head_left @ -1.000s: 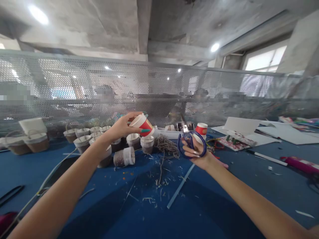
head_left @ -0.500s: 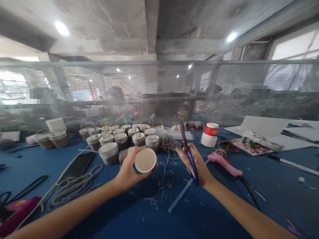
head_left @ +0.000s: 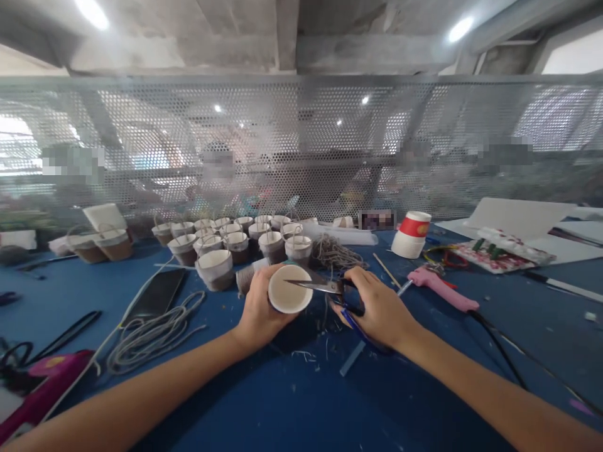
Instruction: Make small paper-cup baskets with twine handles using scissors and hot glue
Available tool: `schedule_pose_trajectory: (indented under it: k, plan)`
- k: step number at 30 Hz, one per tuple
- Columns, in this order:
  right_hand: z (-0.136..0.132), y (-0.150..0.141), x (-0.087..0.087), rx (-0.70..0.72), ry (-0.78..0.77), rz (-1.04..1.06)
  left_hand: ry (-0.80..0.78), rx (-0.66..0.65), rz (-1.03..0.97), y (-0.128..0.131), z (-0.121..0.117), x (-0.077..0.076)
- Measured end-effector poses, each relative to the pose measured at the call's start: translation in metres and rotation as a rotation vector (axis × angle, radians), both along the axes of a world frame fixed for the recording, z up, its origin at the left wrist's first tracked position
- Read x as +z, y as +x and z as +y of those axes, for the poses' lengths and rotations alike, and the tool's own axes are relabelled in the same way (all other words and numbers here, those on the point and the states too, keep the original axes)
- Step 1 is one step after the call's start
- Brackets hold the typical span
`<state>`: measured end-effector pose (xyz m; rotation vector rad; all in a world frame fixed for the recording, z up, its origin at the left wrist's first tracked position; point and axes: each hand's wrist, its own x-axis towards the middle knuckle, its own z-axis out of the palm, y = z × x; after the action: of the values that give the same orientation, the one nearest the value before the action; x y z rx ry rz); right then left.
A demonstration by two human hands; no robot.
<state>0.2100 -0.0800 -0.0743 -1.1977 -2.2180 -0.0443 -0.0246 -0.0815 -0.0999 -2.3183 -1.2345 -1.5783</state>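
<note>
My left hand [head_left: 264, 301] is closed around a paper cup [head_left: 289, 290], its open mouth tilted toward me. In my right hand [head_left: 377, 307] is a pair of scissors [head_left: 325, 286] with dark blue handles. The blades point left and reach across the cup's mouth; whether they touch the rim I cannot tell. Just behind my left hand lies a spool of grey twine [head_left: 248, 276]. Several small wrapped cups with twine handles [head_left: 215, 270] stand in rows beyond it. A tangle of grey-brown twine [head_left: 336, 252] lies behind the scissors.
Right of my hand lies a pink glue gun [head_left: 445, 290] with its cable, and behind it stacked upside-down paper cups [head_left: 411, 235]. To the left are a black phone [head_left: 157, 294], coiled grey cord [head_left: 151, 339] and a magenta glue gun [head_left: 51, 389]. A perforated metal screen [head_left: 301, 144] stands behind the table.
The scissors have swung from pointing upward to lying leftward across the cup's mouth. My two hands have come closer together. The camera view has tilted downward.
</note>
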Motion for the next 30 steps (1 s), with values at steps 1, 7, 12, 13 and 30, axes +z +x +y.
schedule_pose_trajectory:
  k: [1,7,12,13,30]
  plan:
    - [0.001,-0.001,-0.001,0.004,0.004,-0.005,0.040,-0.010,0.012,0.000,0.000,0.001]
    - [0.002,-0.007,-0.010,0.001,0.000,0.030,0.106,-0.153,0.026,0.000,0.000,0.004]
    - [0.001,-0.009,-0.014,-0.034,0.033,0.051,-0.053,-0.153,0.003,0.001,0.001,0.000]
    - [0.001,-0.009,-0.014,-0.036,0.034,0.047,-0.064,-0.153,0.004,0.001,0.002,-0.001]
    - [0.008,0.001,-0.010,-0.065,0.011,0.152,-0.270,-0.323,-0.029,-0.002,0.000,0.004]
